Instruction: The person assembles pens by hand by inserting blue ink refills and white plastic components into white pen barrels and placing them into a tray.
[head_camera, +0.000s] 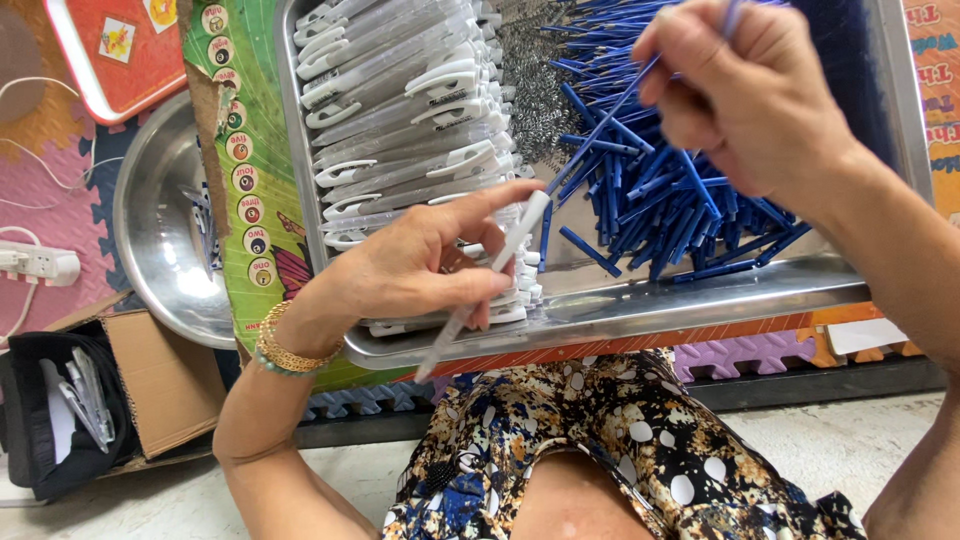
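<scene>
At lower centre, the left hand (415, 265) pinches a clear pen barrel (485, 282). At upper right, the right hand (745, 95) pinches a blue refill (600, 128) above a steel tray (640, 310).

Steel bowl (160, 230), cardboard box (165, 385), white power strip (38, 263) — on foam mats (60, 200)

Home floor workspace: foam puzzle mats (60, 200), steel tray (640, 310) of pen parts (650, 200).

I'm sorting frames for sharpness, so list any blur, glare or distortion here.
Head view: the right hand and its blue refill are motion-smeared; the left hand and its clear pen barrel look sharper; glare brightens the steel tray rim and round bowl; wide-lens bending curves the tray edges.
</scene>
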